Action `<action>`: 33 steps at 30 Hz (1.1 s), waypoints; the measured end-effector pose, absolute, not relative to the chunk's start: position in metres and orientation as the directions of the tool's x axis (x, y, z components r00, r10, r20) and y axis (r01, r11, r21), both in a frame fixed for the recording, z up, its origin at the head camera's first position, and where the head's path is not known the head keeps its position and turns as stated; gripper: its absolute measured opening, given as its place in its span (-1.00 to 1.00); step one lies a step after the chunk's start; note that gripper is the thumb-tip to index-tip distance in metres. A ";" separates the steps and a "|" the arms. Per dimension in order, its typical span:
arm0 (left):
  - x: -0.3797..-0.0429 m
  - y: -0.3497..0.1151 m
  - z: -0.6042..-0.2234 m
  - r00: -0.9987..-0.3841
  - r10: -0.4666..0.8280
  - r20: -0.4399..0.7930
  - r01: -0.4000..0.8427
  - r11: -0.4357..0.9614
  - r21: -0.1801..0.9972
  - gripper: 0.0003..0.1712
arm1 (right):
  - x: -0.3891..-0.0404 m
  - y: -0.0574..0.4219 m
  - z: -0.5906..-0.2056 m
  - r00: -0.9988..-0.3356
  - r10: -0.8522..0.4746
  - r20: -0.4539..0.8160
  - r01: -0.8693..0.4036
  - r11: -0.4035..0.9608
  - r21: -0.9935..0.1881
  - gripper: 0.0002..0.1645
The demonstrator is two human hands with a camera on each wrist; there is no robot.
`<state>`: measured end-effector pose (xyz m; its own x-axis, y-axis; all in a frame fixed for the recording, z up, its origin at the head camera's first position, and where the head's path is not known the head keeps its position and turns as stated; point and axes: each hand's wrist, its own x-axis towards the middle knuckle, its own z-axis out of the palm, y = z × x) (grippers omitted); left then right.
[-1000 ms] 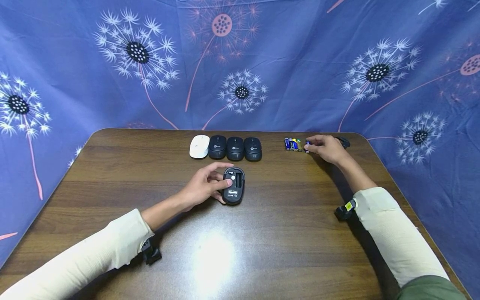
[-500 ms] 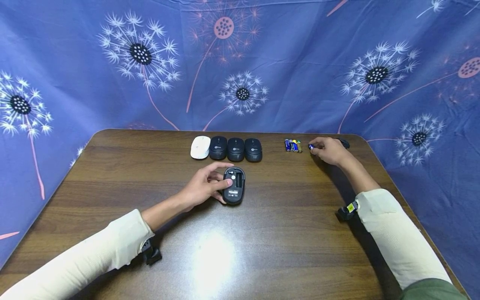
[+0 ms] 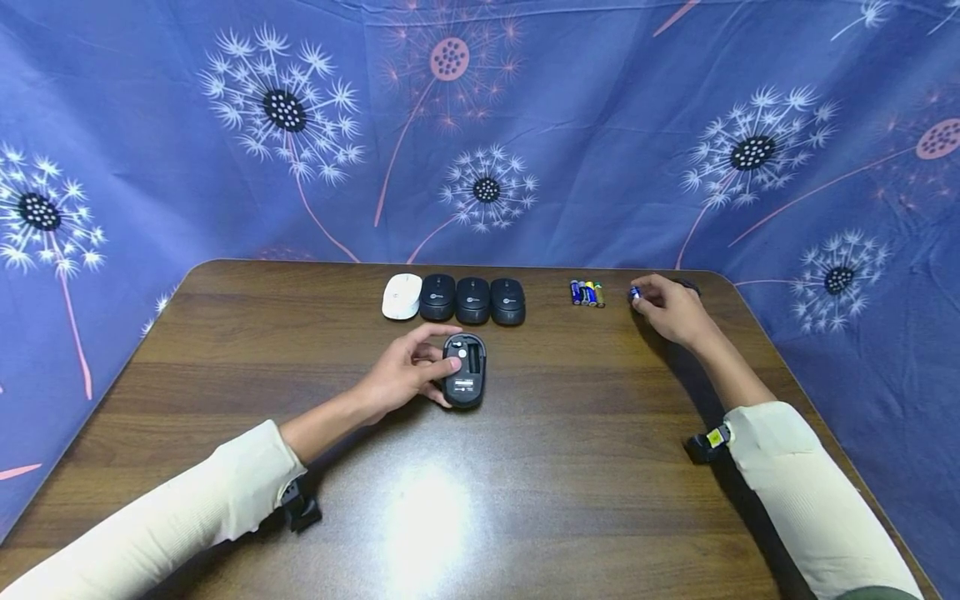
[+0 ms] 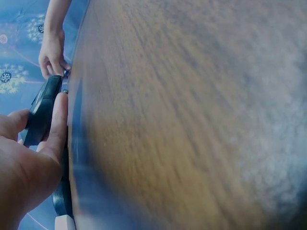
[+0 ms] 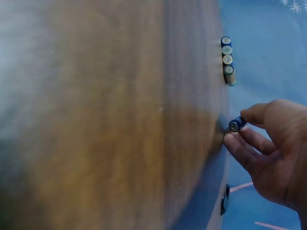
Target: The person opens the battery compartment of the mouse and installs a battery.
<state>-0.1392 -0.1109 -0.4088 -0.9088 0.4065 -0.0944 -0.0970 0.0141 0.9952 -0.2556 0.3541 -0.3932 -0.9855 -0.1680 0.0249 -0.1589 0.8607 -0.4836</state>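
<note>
My left hand [image 3: 405, 369] grips a black computer mouse [image 3: 467, 385] by its side, thumb on the underside, which faces up and shows an uncovered battery slot [image 3: 473, 358]. The same mouse [image 4: 42, 112] appears edge-on in the left wrist view. Over at the back right, my right hand [image 3: 672, 310] pinches a blue battery [image 5: 237, 124] between thumb and fingers, close over the table. To its left, several batteries [image 3: 587, 293] lie side by side in a row.
One white mouse [image 3: 402, 297] and three black mice [image 3: 472, 301] stand in a row behind the held mouse. A dark object [image 3: 687, 286] lies partly hidden behind my right hand. The wooden table [image 3: 555, 467] ends at a blue patterned cloth [image 3: 585, 125].
My right hand has drawn the blue battery rightward, away from the battery row, and turned it. My left hand keeps its hold on the mouse, nearly still.
</note>
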 end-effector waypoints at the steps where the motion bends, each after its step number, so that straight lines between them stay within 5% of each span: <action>1: -0.140 -0.111 -0.409 -0.910 0.404 -0.095 -0.099 0.010 0.995 -0.32 | -0.254 0.354 -0.394 -0.986 -0.163 0.039 -0.162 0.857 -0.490 -0.46; 11: -0.140 -0.112 -0.411 -0.912 0.401 -0.091 -0.099 0.002 0.995 -0.35 | -0.231 0.348 -0.392 -0.991 -0.112 0.079 -0.136 0.754 -0.643 -0.44; 20: -0.141 -0.112 -0.411 -0.916 0.387 -0.102 -0.105 0.013 0.994 -0.36 | -0.219 0.339 -0.398 -0.994 -0.105 0.006 -0.055 0.469 -0.881 -0.36; 33: -0.144 -0.112 -0.413 -0.910 0.400 -0.111 -0.124 -0.006 0.992 -0.36 | -0.198 0.302 -0.396 -0.988 -0.152 -0.012 -0.045 0.367 -0.929 -0.40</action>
